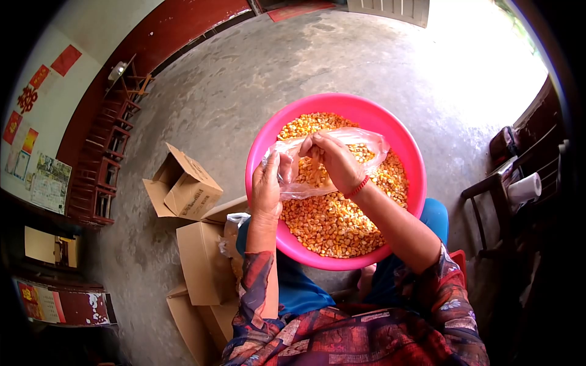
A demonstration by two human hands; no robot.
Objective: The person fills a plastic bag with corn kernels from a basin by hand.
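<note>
A person sits with a round pink plastic basin just over the knees, and in it lies a broad bed of dried corn kernels, orange and yellow. A clear plastic bag is spread above the kernels, its film crossing the basin from the left hand to near the right rim, with kernels showing through it.

The left hand is at the left rim of the basin; its grip is closed, thumb and fingers on the bag's left end. The right hand reaches over the middle of the basin, fingers bent and gathered against the film; I cannot tell whether its grip pinches the bag. A red bracelet circles the right wrist.

On the left, an open cardboard box stands on the concrete floor, and more cardboard boxes are nearer the person, with another plastic bag beside them, its contents unclear. Farther left, dark red wooden stools line the wall. On the right, a white paper roll rests on a dark wooden chair. Bright light falls across the floor on the far right.
</note>
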